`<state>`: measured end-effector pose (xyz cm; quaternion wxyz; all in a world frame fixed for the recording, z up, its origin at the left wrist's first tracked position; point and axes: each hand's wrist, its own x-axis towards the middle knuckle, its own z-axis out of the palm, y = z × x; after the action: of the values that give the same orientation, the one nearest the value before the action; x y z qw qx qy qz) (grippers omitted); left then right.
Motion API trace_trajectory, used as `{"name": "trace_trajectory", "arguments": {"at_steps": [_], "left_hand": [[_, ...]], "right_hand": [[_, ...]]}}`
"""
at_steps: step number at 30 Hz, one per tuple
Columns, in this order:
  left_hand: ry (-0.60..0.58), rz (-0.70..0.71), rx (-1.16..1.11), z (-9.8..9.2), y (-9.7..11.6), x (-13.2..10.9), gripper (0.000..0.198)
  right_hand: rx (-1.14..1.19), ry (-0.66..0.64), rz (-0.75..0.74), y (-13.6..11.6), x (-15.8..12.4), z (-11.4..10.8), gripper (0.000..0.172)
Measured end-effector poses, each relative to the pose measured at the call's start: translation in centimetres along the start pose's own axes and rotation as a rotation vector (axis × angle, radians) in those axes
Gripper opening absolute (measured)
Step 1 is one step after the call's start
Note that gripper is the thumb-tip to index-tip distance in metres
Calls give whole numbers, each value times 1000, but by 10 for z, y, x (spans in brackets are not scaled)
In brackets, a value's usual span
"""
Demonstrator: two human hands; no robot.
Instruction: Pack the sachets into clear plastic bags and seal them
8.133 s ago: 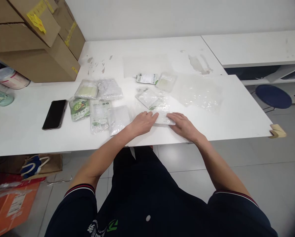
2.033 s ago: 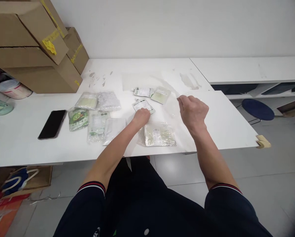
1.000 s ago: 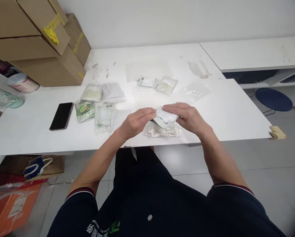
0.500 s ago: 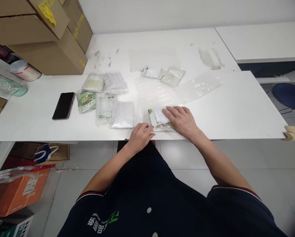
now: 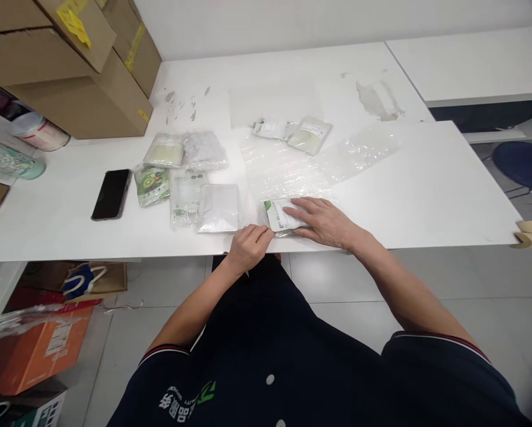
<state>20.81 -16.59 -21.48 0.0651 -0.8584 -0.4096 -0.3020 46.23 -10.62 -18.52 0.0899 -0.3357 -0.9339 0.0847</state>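
Observation:
A white and green packet (image 5: 277, 214) in clear plastic lies at the table's front edge. My right hand (image 5: 323, 222) rests on its right part, fingers spread. At the packet's lower left corner, my left hand (image 5: 249, 246) pinches the edge of the clear plastic. Just left of it lies a white packet (image 5: 219, 207) in a clear bag. Beyond the hands, a clear plastic sheet (image 5: 283, 163) is spread on the table, with a pale packet (image 5: 310, 135) and a smaller packet (image 5: 270, 128) at its far side.
Several bagged packets (image 5: 188, 193) and a black phone (image 5: 111, 194) lie on the left of the white table (image 5: 426, 207). Cardboard boxes (image 5: 83, 107), a can (image 5: 41, 130) and a green bottle (image 5: 10, 157) stand farther left. A blue stool (image 5: 521, 166) is at the right.
My right hand has shifted slightly down and right, its fingers more spread over the packet. My left hand stays at the packet's lower left corner. The view has tilted slightly.

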Motion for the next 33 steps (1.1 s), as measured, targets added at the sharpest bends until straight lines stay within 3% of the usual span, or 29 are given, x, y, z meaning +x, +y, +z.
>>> {"name": "trace_trajectory", "arguments": {"at_steps": [13, 20, 27, 31, 33], "left_hand": [[183, 132, -4, 0, -7, 9, 7], [136, 206, -85, 6, -12, 10, 9], [203, 242, -144, 3, -11, 19, 9], [225, 168, -124, 1, -13, 25, 10], [232, 75, -162, 0, -16, 31, 11]], "right_hand": [[117, 47, -49, 7, 4, -7, 38], [92, 74, -42, 10, 3, 2, 37], [115, 131, -89, 11, 6, 4, 36], [55, 125, -72, 7, 4, -2, 52], [33, 133, 0, 9, 6, -9, 44]]}}
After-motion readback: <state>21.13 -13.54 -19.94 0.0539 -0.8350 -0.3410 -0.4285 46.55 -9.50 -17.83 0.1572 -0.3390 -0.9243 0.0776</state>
